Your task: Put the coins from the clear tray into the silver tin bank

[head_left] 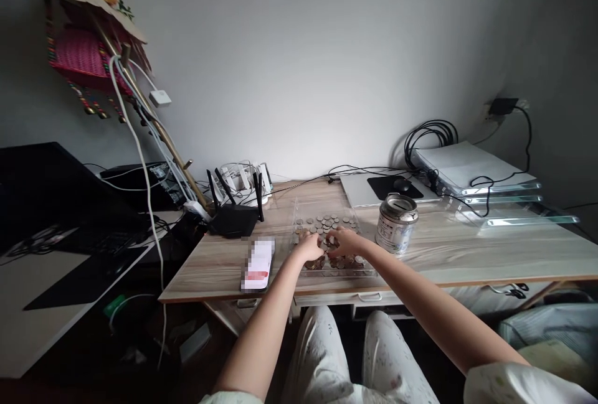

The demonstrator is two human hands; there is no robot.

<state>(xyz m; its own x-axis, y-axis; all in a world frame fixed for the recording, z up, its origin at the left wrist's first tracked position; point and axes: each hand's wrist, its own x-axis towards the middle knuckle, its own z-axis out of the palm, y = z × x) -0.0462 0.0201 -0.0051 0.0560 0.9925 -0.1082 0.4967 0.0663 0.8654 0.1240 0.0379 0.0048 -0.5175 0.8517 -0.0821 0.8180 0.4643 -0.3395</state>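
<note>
Reaching into coins [327,225] in a clear plastic tray [306,210]

Seated at a wood-grain tabletop [460,254], with the tray straight ahead near its front edge. Flanked on the left by a smartphone [261,262] lying flat beside the left forearm [268,323], partly pixelated. Flanked on the right by an upright metal tin [397,226] with a slot in its lid, near the tray and close to the right forearm [415,295]. Backed on the left by a black router [235,220] with raised antennas, then by white devices tangled in cables [243,180]; farther right, by a flat silver panel [354,189] bearing a black mouse pad [379,188] and a mouse [402,184]. Hemmed in at the far right by a clear stand [527,220] and a coil of black cable [427,133]. Crossed on the left by a hanging white cable [148,186], near a slanting pole [170,152].

Curled and about half open, both left hand [311,247] and right hand [343,242], with fingers down among the coins and only a narrow gap between. Impossible to tell, at this size, any coin pinched from any merely touched
</note>
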